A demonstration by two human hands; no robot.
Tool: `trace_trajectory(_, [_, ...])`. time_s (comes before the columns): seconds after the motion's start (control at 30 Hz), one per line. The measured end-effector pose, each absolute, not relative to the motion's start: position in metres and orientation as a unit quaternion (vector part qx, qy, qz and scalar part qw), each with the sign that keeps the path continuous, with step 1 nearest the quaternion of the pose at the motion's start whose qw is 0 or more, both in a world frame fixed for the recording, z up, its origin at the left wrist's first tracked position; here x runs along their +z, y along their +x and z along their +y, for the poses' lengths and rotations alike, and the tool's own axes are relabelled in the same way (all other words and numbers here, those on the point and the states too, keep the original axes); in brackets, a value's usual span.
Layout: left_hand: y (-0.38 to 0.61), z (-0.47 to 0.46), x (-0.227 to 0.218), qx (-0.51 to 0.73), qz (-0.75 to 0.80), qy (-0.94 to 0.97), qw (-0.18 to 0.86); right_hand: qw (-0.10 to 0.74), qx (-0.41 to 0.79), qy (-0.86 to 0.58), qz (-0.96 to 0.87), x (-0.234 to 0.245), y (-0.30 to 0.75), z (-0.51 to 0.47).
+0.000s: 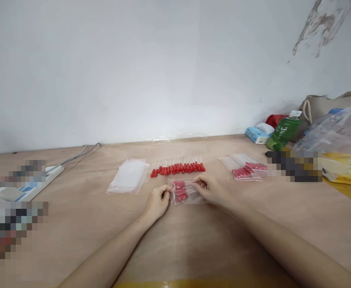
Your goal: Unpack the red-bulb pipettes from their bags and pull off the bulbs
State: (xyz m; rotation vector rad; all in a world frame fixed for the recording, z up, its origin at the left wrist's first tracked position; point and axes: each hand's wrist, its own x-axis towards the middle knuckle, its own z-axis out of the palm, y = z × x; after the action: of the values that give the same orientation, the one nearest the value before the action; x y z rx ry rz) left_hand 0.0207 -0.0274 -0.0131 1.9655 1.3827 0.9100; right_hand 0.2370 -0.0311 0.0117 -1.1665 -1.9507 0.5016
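Observation:
In front of me a clear plastic zip bag lies with several droppers inside, their red bulbs toward its left end. My left hand pinches the bag's left edge, fingers closed. On the upper right part of the bag, my right hand has its thumb and fingertips pressed together on the plastic. Just beyond the bag lies a row of loose droppers, red bulbs toward me and thin clear stems pointing to the wall.
To the left lies a stack of flat clear bags. Filled bags with red-bulbed droppers lie to the right. Further out are a power strip, a tissue pack, a green bottle and a plastic bag.

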Motion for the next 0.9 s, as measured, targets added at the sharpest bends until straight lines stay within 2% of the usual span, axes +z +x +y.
trace_trajectory(0.13, [0.02,-0.029,-0.004,0.358,0.524,0.739,0.228,0.337,0.122,-0.441,-0.823,0.004,0.26,-0.04])
trace_trajectory(0.3, [0.022,-0.04,0.007,0.348,0.574,0.723,0.163,0.327,0.063,-0.419,-0.845,-0.015,0.265,-0.046])
trace_trajectory(0.47, [0.025,-0.037,0.003,0.357,0.565,0.707,0.233,0.326,0.045,-0.429,-0.841,-0.024,0.265,-0.043])
trace_trajectory(0.57, [0.022,-0.032,0.004,0.393,0.498,0.692,0.345,0.332,0.039,-0.432,-0.837,-0.026,0.266,-0.043])
trace_trajectory(0.67, [0.018,-0.031,0.006,0.377,0.419,0.701,0.437,0.338,0.044,-0.434,-0.834,-0.027,0.266,-0.043])
trace_trajectory(0.9, [0.017,-0.031,-0.011,0.346,0.446,0.732,0.381,0.329,0.054,-0.428,-0.84,-0.029,0.269,-0.041])
